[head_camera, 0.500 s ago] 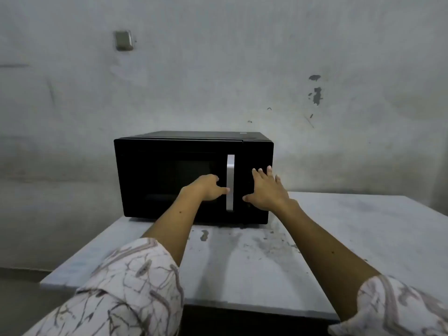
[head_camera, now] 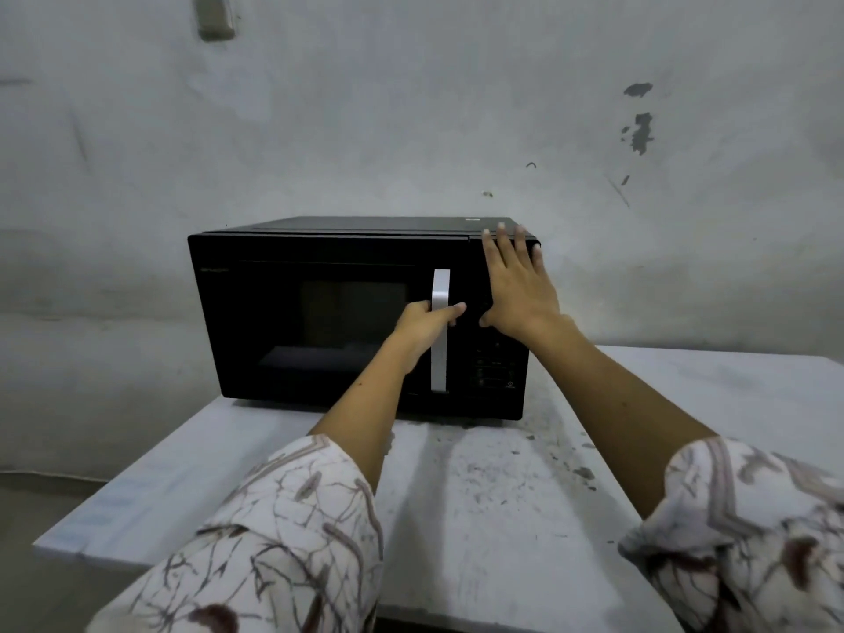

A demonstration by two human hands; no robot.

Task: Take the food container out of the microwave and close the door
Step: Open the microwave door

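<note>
A black microwave [head_camera: 319,276] stands at the back of a white table [head_camera: 502,495], its door closed. My left hand [head_camera: 422,324] is wrapped around the silver vertical door handle [head_camera: 440,358] at mid height. My right hand [head_camera: 518,285] lies flat with fingers spread on the control panel at the microwave's upper right, fingertips reaching the top edge. The inside behind the dark door window is too dark to show any food container.
The table top is stained with dark specks in front of the microwave. A grey plaster wall [head_camera: 411,107] rises right behind it, with a small switch plate [head_camera: 213,16] at the upper left. The floor drops away left of the table's edge.
My left hand has closed around the door handle. My right hand has slid up the panel to the microwave's top right corner. The view has come closer.
</note>
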